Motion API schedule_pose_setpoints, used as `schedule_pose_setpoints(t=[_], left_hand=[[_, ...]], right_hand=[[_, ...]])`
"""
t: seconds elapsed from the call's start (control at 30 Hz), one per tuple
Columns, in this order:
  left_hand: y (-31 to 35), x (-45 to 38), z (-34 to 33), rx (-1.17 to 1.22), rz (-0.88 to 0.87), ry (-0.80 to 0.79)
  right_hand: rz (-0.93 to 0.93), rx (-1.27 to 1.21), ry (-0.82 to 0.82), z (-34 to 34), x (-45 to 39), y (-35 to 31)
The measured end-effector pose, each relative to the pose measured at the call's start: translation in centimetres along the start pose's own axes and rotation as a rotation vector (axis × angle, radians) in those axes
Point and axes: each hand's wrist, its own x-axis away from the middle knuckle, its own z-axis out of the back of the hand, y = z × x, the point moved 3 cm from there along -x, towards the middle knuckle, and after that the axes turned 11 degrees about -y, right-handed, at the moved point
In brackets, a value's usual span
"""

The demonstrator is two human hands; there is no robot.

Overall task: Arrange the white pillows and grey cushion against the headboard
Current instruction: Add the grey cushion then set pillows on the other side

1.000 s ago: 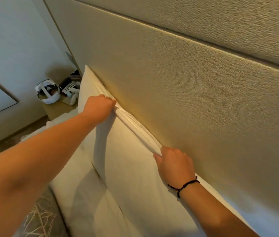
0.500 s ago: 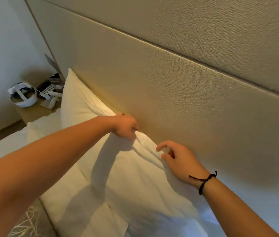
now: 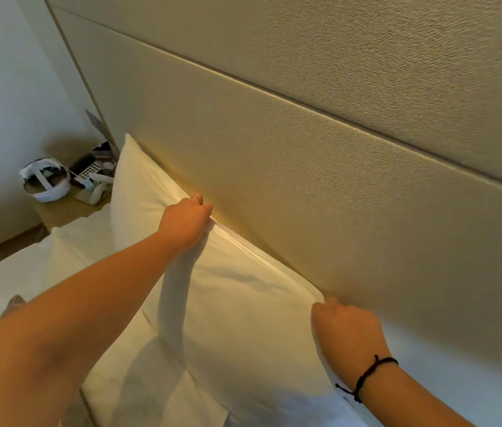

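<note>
A white pillow stands upright against the beige padded headboard. My left hand grips its top edge near the middle. My right hand, with a black cord on the wrist, grips the pillow's right top corner by the headboard. A second white pillow stands behind it to the left, also leaning on the headboard. No grey cushion is in view.
White bedding covers the mattress at left. A wooden bedside table beyond the pillows holds a white headset, a phone and small items. A pale wall rises at far left.
Both hands slid apart along the pillow's top edge. My right hand went from open fingers to a closed grip on the right corner, and the pillow now stands straighter.
</note>
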Motion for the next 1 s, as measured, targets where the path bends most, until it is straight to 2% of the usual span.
schedule_pose_setpoints(t=[0.07,0.13,0.17,0.23,0.33,0.4,0.53,0.6,0.67,0.73,0.8,0.83,0.87,0.9,0.93,1.0], left_hand=[[-0.2,-0.1,-0.4,0.127,0.069,0.042],[-0.2,-0.6,-0.5,0.197,0.104,0.079],[-0.2,-1.0,-0.5,0.192,0.109,0.100],[-0.3,-2.1,-0.6,0.143,0.108,0.137],[-0.7,-3.5,-1.6,0.134,0.149,0.120],[-1.4,-4.2,-3.1,0.175,0.211,-0.002],[-4.1,-5.0,-5.8,0.018,0.279,-0.389],[-5.7,-5.0,-5.9,0.011,0.292,-0.457],[-7.5,-4.5,-5.4,0.090,0.339,-0.396],[-9.7,-3.1,-4.6,0.214,0.446,-0.185],[-12.1,-0.1,-4.3,0.343,0.578,0.023],[-13.1,1.7,-4.6,0.358,0.616,0.047],[-14.0,3.7,-5.3,0.335,0.616,-0.020],[-14.6,5.6,-6.5,0.291,0.568,-0.168],[-15.0,7.6,-8.1,0.247,0.478,-0.359],[-15.1,11.7,-10.7,0.119,0.238,-0.712]], right_hand=[[0.048,0.061,0.020,0.2,-0.1,-0.9],[0.131,0.081,0.141,0.7,-0.4,-1.9],[0.170,0.069,0.239,0.9,-0.5,-2.4],[0.222,0.028,0.299,0.9,-1.3,-3.5],[0.180,-0.155,0.132,0.1,-3.8,-5.2],[0.159,-0.249,0.047,-0.7,-5.3,-6.0],[0.156,-0.342,0.010,-2.0,-6.5,-6.6],[0.133,-0.375,-0.013,-2.0,-6.4,-6.4],[0.096,-0.377,-0.029,-1.6,-6.3,-6.5],[0.110,-0.303,0.064,-0.7,-6.0,-7.4],[0.263,-0.310,0.224,0.0,-4.9,-9.7],[0.378,-0.362,0.329,-0.1,-4.0,-11.4],[0.485,-0.407,0.387,-0.7,-3.0,-13.2],[0.566,-0.415,0.357,-1.6,-2.1,-15.2],[0.606,-0.393,0.232,-2.9,-1.6,-17.3],[0.555,-0.359,-0.094,-6.8,-1.5,-20.9]])
